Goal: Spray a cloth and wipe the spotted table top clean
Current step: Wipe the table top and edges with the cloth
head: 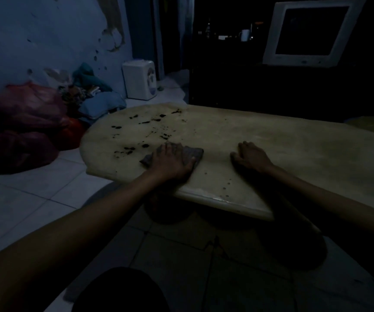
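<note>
A low, pale oval table top (260, 140) fills the middle of the dim head view. Dark spots (152, 127) are scattered over its left far part. My left hand (172, 161) lies flat on a grey cloth (196, 152), pressing it onto the table just below the spots. To the right, my right hand (250, 156) rests on the bare table surface with the fingers bent and holds nothing. No spray bottle is visible.
Red bags (24, 122) and a pile of clothes (91, 93) lie on the tiled floor at the left. A small white appliance (141, 79) stands by the wall. An old monitor (309, 32) sits on dark furniture behind the table.
</note>
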